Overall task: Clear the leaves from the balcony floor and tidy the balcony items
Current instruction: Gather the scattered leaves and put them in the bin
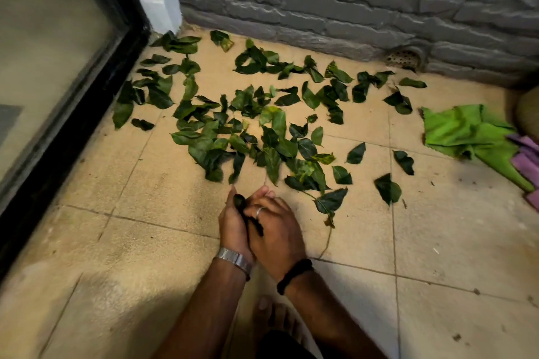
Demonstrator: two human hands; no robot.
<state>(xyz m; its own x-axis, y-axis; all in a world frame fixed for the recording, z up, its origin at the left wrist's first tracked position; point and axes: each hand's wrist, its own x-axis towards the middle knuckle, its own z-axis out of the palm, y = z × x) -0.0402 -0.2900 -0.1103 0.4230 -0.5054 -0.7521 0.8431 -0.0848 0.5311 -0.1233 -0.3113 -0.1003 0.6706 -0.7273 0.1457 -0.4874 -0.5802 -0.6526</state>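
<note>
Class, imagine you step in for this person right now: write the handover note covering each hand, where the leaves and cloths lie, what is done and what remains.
Left hand: cupped, holding a dark leaf against the right hand.
Right hand: pressed against the left, fingers curled over the same leaf.
Leaves: nearly all scattered over the tiled floor, from the door frame to the brick wall, some near the drain.
Green cloth and purple cloth: crumpled on the floor at right.
Done: barely anything gathered.
Left: collect the leaves, tidy the cloths.
</note>
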